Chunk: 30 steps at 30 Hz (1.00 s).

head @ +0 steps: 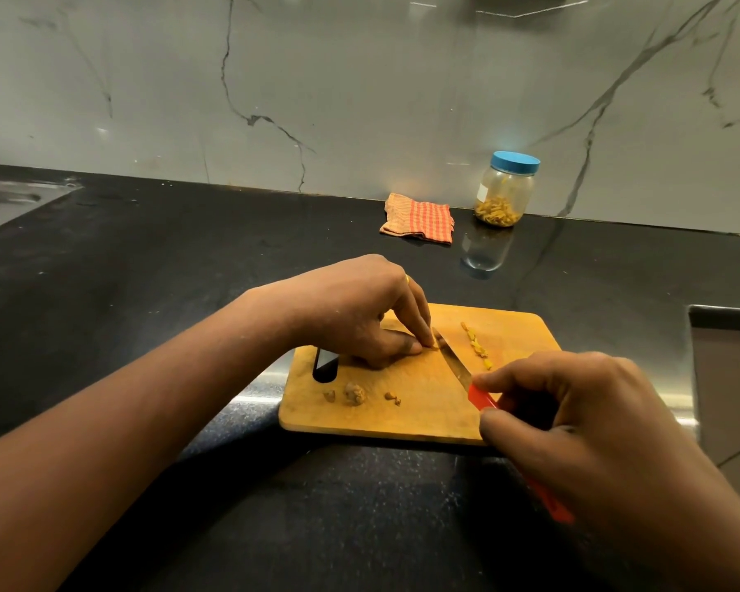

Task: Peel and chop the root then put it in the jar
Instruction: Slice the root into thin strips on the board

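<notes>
jar (505,194) label blank, knife (456,361) unbranded

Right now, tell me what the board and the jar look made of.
Cutting board: likely wood or bamboo, matte, with warm yellow-brown grain and scuffs. Jar: clear body, glass or plastic, cannot tell which; its blue lid looks like plastic, smooth and ribbed.

Grey marble wall (359,79) with dark veins across the top of my view, glossy black speckled counter (146,258) below it, steel sink (5,202) at far left, checked cloth (419,217) upper middle, warm light glinting off the stone
</notes>
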Available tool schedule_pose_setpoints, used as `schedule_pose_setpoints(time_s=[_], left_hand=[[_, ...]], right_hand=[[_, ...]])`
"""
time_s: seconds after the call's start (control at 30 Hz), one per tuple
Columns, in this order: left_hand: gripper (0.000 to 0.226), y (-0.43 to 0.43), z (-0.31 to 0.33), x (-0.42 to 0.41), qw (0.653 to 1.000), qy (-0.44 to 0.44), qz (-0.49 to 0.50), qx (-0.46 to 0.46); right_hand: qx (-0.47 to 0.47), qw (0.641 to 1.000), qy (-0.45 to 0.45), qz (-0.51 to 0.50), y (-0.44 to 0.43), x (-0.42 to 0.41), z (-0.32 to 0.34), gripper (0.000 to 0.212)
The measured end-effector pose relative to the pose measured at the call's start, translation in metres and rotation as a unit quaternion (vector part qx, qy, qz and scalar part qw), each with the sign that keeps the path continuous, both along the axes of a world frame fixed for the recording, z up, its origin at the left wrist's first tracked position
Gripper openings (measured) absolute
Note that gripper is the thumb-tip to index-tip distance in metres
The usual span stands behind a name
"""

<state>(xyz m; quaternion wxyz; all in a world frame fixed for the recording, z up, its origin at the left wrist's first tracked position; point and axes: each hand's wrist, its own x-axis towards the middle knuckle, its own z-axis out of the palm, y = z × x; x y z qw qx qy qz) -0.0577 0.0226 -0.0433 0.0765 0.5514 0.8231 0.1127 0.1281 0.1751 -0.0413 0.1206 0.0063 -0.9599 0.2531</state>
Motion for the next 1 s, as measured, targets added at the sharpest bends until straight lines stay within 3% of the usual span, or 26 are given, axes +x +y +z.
schedule_pose_setpoints(time_s=[0.37,0.57,0.83,1.0], left_hand=[[0.025,0.0,-0.001,-0.001,1.0,-0.002,0.0,0.005],[0.023,0.001,-0.001,-0.001,1.0,-0.01,0.004,0.013],[0.025,0.0,0.0,0.0,1.0,0.0,0.01,0.004],[0.024,0.0,0.0,0.001,1.0,-0.004,0.018,0.007]], right_hand=[[0.016,1.0,0.016,0.011,0.0,-0.005,-0.001,0.036],[0.055,0.998,0.028,0.0,-0.007,-0.017,-0.006,0.026],[0.039,0.999,0.002,0.012,-0.002,-0.003,0.0,0.036],[0.053,0.998,0.015,-0.003,0.003,0.003,0.003,0.027]])
